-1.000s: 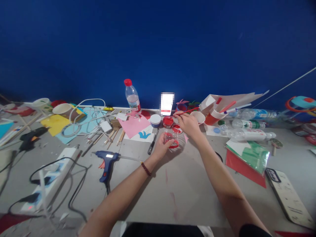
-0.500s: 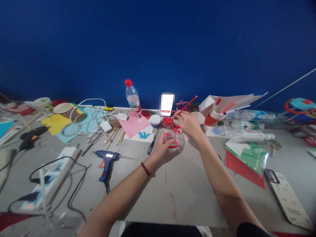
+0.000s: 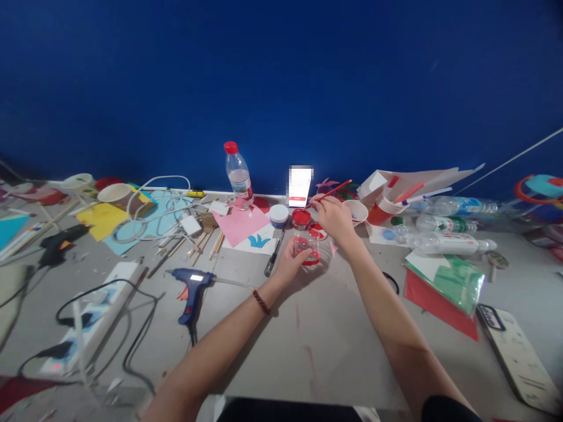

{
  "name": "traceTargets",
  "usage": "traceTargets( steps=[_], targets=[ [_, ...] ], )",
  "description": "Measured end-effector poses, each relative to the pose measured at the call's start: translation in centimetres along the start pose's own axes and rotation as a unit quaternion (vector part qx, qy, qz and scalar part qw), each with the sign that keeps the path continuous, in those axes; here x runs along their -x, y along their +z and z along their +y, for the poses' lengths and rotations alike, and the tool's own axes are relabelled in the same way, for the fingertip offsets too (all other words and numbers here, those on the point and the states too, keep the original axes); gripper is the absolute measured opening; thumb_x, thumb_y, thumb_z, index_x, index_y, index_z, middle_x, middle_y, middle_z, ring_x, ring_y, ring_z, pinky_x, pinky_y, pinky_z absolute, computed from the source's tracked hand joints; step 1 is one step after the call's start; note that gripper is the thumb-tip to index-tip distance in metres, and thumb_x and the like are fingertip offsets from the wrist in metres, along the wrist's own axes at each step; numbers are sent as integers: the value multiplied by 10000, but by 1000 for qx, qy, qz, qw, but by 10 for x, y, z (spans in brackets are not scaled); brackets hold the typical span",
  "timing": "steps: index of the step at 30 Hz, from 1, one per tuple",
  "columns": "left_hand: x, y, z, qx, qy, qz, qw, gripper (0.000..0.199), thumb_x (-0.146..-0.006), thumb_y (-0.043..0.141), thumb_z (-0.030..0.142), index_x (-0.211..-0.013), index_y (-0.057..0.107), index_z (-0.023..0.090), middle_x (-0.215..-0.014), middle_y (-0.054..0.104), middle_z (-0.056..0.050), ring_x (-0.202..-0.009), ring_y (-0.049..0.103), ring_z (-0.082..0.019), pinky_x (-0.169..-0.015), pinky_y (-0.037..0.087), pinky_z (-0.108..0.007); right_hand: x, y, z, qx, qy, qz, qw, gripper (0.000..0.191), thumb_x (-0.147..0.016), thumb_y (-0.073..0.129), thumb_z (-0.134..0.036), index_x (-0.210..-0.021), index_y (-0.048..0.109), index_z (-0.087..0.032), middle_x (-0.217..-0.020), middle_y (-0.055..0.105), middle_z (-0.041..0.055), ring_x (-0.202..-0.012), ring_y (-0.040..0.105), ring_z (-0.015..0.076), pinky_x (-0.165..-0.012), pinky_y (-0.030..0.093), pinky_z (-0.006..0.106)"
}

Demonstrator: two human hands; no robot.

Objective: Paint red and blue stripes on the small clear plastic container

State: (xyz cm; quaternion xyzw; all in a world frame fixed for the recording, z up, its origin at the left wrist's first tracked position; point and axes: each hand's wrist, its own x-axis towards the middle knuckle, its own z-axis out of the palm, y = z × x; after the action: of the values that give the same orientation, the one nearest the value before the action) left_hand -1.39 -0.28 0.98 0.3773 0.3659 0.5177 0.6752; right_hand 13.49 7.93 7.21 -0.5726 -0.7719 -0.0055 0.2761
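Observation:
My left hand (image 3: 294, 261) is wrapped round a clear plastic cup (image 3: 311, 249) with a red-painted rim, held low over the table. Between the fingers of my right hand (image 3: 329, 212) is a red paintbrush (image 3: 338, 188), its handle slanting up to the right. The brush's tip end is at the red paint jar (image 3: 301, 218), partly hidden by the fingers. A red-stained lid (image 3: 317, 230) lies between the jar and my right hand. A white-lidded jar (image 3: 278, 215) stands left of the paint.
A propped phone (image 3: 300, 186) and a red-capped bottle (image 3: 238, 176) stand at the back. Left are a blue glue gun (image 3: 192, 287), cables and a power strip (image 3: 94, 319). Right are stacked paper cups (image 3: 385, 211), plastic bottles, coloured sheets (image 3: 444, 287) and a phone (image 3: 519, 357).
The brush has tilted lower, its handle end dropping as my right hand shifts slightly. My left hand still holds the cup. The whole view has shifted a little.

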Motion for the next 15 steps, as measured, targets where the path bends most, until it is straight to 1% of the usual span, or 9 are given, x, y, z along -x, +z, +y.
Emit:
traceTargets(
  steps=[4, 9, 15],
  targets=[
    [0, -1, 0, -1, 1, 4, 1000, 255, -708, 795, 222, -912, 644, 202, -891, 693, -42, -872, 656, -202, -835, 514, -372, 0, 3, 2, 16, -3, 0, 1000, 389, -986, 384, -199, -1022, 771, -210, -1095, 761, 99, -1012, 682, 267, -852, 541, 374],
    [0, -1, 0, -17, -3, 7, 1000, 260, -704, 793, 234, -915, 644, 201, -905, 695, -37, -868, 654, -189, -843, 515, -362, 1, 4, 3, -1, -14, 17, 1000, 391, -976, 385, -195, -977, 775, -228, -1036, 770, 81, -987, 678, 254, -824, 545, 360],
    [0, 0, 0, -23, -3, 2, 1000, 225, -719, 772, 253, -899, 639, 218, -921, 700, -34, -875, 663, -194, -848, 527, -374, -1, -4, 0, -27, 34, -18, 999, 347, -968, 405, -205, -929, 750, -216, -1012, 766, 100, -944, 687, 268, -762, 525, 361]
  ],
)
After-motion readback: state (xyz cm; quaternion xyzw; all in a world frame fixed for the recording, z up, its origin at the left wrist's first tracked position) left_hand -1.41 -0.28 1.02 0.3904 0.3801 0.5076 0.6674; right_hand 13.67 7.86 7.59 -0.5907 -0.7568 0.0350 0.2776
